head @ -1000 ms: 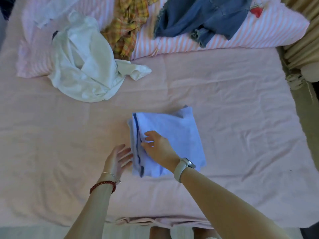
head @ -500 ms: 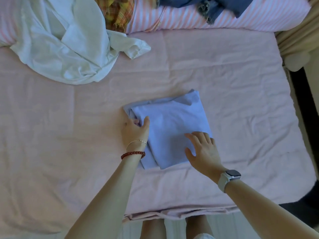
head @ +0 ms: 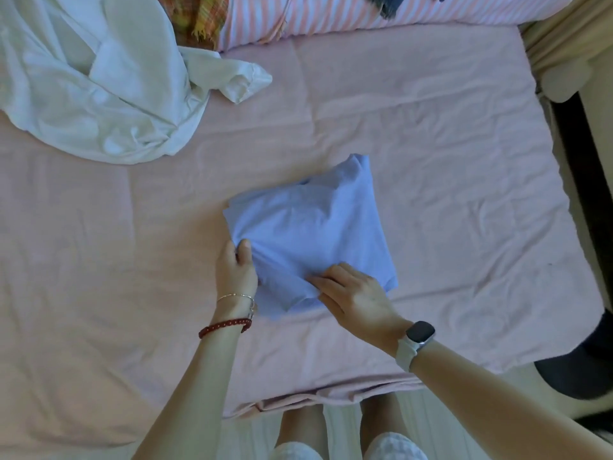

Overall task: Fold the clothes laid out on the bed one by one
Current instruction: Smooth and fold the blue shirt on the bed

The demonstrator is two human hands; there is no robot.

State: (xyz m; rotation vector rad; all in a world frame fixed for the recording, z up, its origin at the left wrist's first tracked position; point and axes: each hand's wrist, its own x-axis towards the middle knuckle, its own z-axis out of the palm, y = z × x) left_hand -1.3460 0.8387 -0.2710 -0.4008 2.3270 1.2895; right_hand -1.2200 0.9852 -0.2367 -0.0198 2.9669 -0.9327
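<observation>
Two hands worked on a folded light-blue garment (head: 311, 234) that lay on the pink bed sheet (head: 447, 144), near the front edge of the bed and a little right of its middle. The left hand (head: 236, 270) sat at the garment's left edge, thumb on top of the cloth and fingers curled under it, pinching that edge so the fabric gathered into small creases there. The right hand (head: 355, 293) was at the garment's near edge, toward its right corner, with the thumb and forefinger closed on a ridge of cloth (the other fingers were tucked beneath the palm and could not be seen clearly). The left wrist carried a red bead bracelet (head: 225, 325) and a thin chain above it; the right wrist wore a watch with a white strap (head: 414, 343).

Beyond the garment and to its left, a crumpled white shirt (head: 99, 84) was spread loosely over the sheet, one sleeve end trailing toward the middle of the bed. Behind that shirt, a plaid yellow-and-orange piece (head: 199, 18) rested against a pink-and-white striped pillow (head: 331, 14) that ran along the far side of the bed. A scrap of dark blue cloth (head: 388, 5) showed on top of the pillow, cut off by the upper edge of the view.
</observation>
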